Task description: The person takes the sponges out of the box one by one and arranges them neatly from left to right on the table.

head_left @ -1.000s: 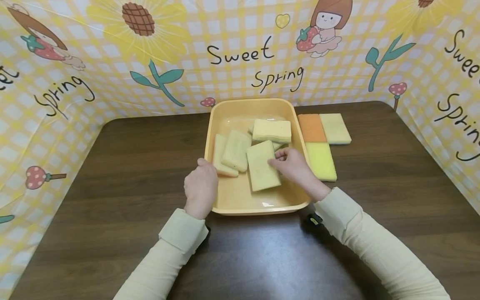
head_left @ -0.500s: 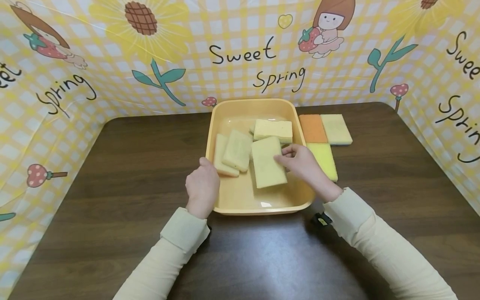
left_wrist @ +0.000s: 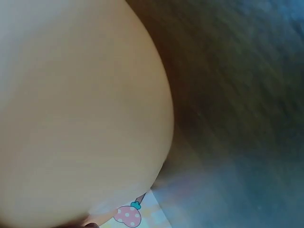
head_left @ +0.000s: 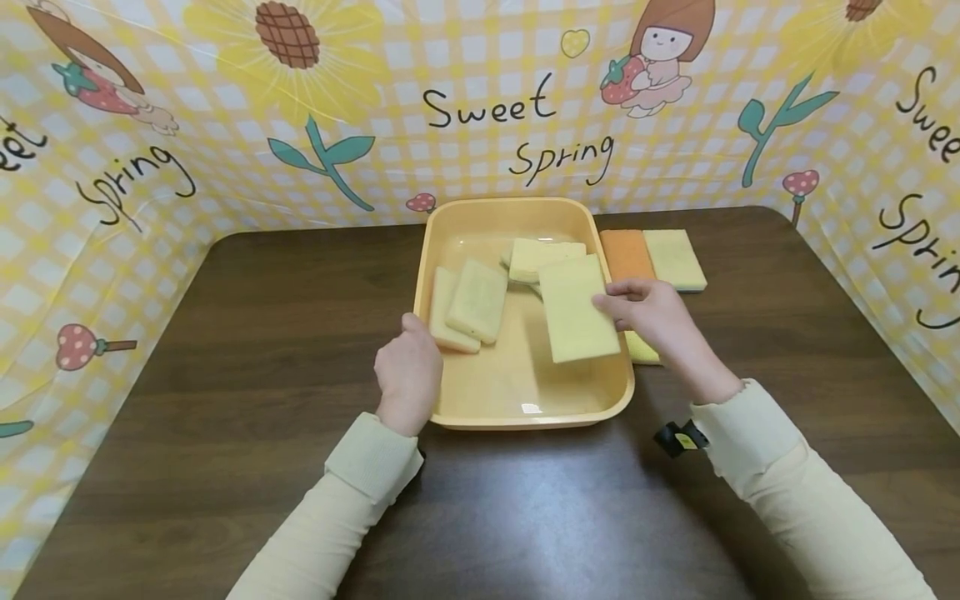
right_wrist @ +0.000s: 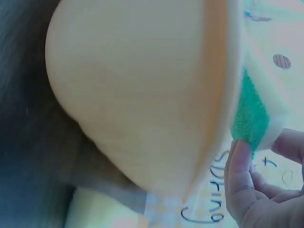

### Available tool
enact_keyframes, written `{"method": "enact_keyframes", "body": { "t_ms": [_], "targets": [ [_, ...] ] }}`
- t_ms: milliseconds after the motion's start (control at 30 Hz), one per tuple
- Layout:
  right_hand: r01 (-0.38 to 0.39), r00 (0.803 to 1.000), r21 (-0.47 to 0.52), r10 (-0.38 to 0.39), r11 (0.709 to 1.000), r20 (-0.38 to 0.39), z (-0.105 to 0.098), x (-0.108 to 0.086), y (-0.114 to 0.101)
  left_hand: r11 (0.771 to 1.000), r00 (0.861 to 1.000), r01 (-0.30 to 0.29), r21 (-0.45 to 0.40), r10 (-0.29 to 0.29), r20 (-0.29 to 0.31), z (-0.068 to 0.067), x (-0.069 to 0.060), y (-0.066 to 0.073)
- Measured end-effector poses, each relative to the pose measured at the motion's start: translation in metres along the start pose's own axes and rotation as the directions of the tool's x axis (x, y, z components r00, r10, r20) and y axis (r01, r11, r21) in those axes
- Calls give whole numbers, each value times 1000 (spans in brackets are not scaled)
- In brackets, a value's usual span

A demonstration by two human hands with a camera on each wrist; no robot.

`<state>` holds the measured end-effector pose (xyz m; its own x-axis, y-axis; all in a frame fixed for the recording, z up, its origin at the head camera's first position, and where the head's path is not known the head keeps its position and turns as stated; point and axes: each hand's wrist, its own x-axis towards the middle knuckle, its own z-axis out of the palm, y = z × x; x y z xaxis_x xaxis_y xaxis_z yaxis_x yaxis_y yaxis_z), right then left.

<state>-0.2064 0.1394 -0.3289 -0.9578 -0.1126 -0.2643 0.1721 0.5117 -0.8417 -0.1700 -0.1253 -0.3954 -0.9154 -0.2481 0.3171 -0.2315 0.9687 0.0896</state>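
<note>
A pale yellow sponge (head_left: 579, 310) is pinched at its right edge by my right hand (head_left: 654, 318), raised over the right side of the yellow plastic basin (head_left: 517, 421). The right wrist view shows a green scouring layer (right_wrist: 251, 111) on its underside, between thumb and fingers. My left hand (head_left: 408, 372) grips the basin's left rim; its fingertips are mostly hidden. Inside the basin, two pale sponges overlap at the left, the upper one (head_left: 478, 302) leaning on the lower (head_left: 444, 329). Behind the held sponge lies another pale sponge (head_left: 534, 257) on top of others, partly covered.
Right of the basin on the dark wood table (head_left: 225, 350) lie an orange sponge (head_left: 627, 252), a cream sponge (head_left: 677, 257) and a bright yellow sponge (head_left: 642, 348), mostly behind my right hand. A printed yellow checked cloth (head_left: 480, 58) walls the table's back and sides.
My right hand has lifted the sponge and carried it rightward, from the basin's middle to over its right rim. My left hand stays at the left rim.
</note>
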Motion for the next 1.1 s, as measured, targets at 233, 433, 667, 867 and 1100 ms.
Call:
{"method": "enact_keyframes", "body": {
  "t_ms": [233, 433, 667, 867, 1100],
  "targets": [
    [-24, 998, 16, 25, 1000, -55, -20, -2, 10, 1000, 999, -14, -9, 14, -35, -9, -3, 2],
    [-34, 993, 4, 34, 999, -112, -35, -1, 25, 1000, 999, -13, -14, 12, -38, -10, -4, 2],
    [-66, 991, 6, 66, 998, -119, -53, 1, 42, 1000, 1000, -12, -12, 12, -18, -10, -3, 2],
    [-94, 984, 9, 95, 995, -153, -66, 3, 51, 1000, 1000, -7, -8, 7, -17, -10, -3, 1],
    [-101, 980, 12, 102, 995, -171, -77, 3, 66, 1000, 999, -13, -6, 13, -42, -10, -4, 1]
  ]
}}
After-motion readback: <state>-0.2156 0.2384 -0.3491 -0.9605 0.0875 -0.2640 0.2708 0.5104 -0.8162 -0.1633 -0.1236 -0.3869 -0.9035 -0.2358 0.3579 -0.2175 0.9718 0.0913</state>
